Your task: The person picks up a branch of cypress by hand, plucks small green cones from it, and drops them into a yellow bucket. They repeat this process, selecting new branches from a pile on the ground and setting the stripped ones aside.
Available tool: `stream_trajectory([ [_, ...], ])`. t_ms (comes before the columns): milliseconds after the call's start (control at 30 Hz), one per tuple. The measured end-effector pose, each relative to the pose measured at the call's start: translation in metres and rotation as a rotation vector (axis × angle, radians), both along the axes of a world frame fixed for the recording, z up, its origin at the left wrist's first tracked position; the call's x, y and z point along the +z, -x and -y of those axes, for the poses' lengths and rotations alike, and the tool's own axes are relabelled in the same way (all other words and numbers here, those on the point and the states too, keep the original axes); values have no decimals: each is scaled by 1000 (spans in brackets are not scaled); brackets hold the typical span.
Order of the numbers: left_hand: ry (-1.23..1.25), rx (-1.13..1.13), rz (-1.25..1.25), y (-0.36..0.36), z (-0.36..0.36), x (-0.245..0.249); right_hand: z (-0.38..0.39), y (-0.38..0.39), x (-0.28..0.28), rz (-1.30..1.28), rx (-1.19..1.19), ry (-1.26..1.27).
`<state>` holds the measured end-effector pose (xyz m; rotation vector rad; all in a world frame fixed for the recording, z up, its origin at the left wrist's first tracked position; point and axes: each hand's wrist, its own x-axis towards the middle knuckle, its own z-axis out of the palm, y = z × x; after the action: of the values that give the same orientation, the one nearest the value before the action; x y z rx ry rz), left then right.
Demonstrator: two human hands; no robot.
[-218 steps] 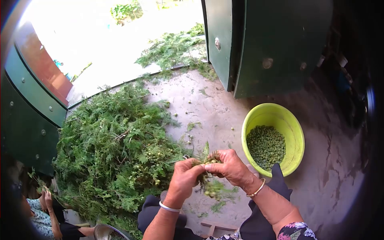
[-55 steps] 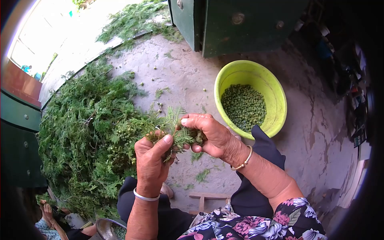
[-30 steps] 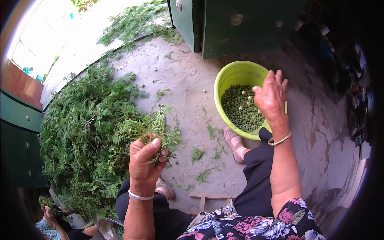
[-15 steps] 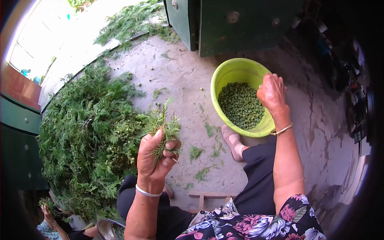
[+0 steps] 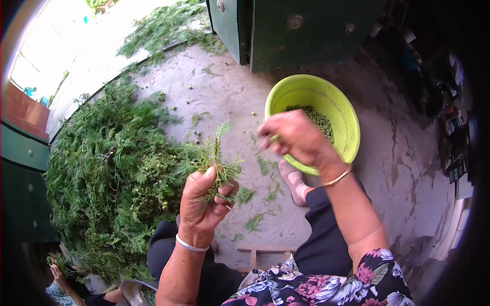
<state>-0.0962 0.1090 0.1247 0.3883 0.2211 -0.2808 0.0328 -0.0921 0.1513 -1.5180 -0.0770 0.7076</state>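
Note:
A leafy green sprig [image 5: 218, 166] is pinched upright between the thumb and fingers of my left hand [image 5: 201, 204]. My right hand [image 5: 293, 135], blurred by motion, hangs over the left part of the yellow-green bucket [image 5: 347, 117]. Its fingers are curled, and a small greenish thing shows between them. Inside the bucket lie many small round green cones [image 5: 319, 122], partly hidden behind the hand. To the left of my left hand spreads a big heap of green branches [image 5: 112, 178].
Green cabinets [image 5: 311, 41] stand at the top, with another at the left edge. A co-worker's hand [image 5: 58, 275] holds greenery at the lower left, near a metal bowl [image 5: 130, 293]. Small sprigs [image 5: 253, 222] and cones dot the floor. A wooden stool edge [image 5: 265, 249] shows below.
My right hand has swung left from the bucket's right rim, towards my left hand. My left hand has shifted slightly right, still gripping the sprig.

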Motion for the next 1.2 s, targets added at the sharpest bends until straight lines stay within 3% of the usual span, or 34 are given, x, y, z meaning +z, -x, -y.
stream_trajectory([
  [133, -177, 48, -72, -3, 10, 14, -35, 33, -14, -169, 364, -267],
  [200, -423, 111, -23, -4, 10, 18, -38, 37, -11, -230, 300, -316],
  [400, -747, 259, -46, -2, 11, 14, -41, 35, -11, -218, 276, -290],
  [700, -838, 368, -24, -1, 4, 7, -44, 37, -8, -308, 228, -390],
  [1033, -754, 341, -94, -3, 8, 18, -42, 38, -15, -252, 170, -348],
  [1133, -729, 324, -168, -5, 13, 25, -40, 37, -11, -177, 93, -258],
  [1200, -731, 254, -125, -3, 11, 21, -35, 34, -9, -102, -87, -143],
])
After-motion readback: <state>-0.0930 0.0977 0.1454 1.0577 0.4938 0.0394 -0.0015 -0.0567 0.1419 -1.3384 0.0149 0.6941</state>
